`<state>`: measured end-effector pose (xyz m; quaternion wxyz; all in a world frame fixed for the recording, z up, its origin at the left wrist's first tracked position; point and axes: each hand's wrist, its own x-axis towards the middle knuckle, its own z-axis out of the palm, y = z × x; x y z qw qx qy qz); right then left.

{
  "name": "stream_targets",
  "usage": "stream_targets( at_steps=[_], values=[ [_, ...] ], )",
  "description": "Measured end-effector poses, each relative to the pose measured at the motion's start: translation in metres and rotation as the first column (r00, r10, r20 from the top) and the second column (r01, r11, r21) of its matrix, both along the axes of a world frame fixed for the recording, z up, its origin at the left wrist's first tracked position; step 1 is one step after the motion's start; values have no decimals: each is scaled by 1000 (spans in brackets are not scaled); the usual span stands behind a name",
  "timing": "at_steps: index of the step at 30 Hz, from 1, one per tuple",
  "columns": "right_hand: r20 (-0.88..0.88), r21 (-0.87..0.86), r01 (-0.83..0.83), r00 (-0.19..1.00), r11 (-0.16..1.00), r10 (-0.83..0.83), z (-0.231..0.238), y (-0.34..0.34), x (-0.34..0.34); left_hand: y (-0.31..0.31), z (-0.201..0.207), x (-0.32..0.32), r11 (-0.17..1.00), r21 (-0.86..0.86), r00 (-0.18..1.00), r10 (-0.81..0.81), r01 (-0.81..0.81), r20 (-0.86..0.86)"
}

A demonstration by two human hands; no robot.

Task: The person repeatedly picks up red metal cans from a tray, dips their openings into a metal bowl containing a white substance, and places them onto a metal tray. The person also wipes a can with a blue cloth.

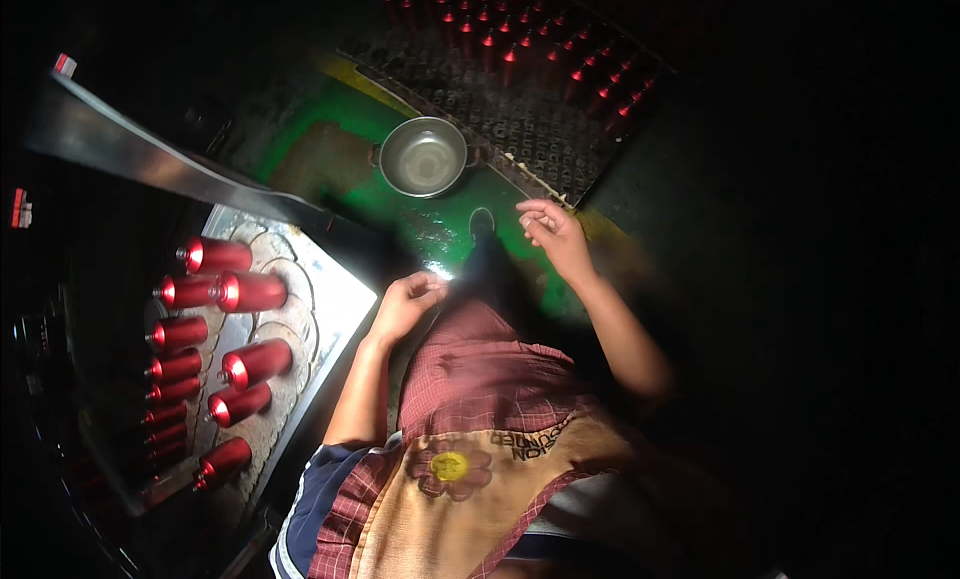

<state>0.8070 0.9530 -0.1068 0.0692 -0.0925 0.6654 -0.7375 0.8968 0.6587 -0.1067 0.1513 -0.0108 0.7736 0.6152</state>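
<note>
My left hand (406, 309) hangs above the lap of my plaid apron, close to the right corner of the lit metal machine table. Its fingers are loosely bent, a little apart from the thumb, and nothing shows in them. Farther forward and to the right, my right hand (556, 241) is held up in the air with half-curled, parted fingers, also without anything visible in it. Several shiny red metal cylinders (252, 292) with small pale tips stand along the round discs (287, 324) of the machine at left. Neither hand touches them.
A two-handled metal pot (423, 157) sits on the green floor (440, 224) ahead. Beyond it lies a dark rack (520, 129) bearing several red pieces (510, 54) in rows at its far part. A curved metal guard (170, 157) arches over the machine. Darkness hides the right side.
</note>
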Motion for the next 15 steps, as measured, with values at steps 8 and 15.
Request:
stream_targets(
  at_steps=[8,15],
  values=[
    [208,444,346,857,827,-471,-93,179,-168,109,-32,-411,956,-133,957,-241,263,163],
    [-210,767,379,911,518,-356,-185,259,-404,283,-104,-709,559,-756,696,-690,340,-198]
  ],
)
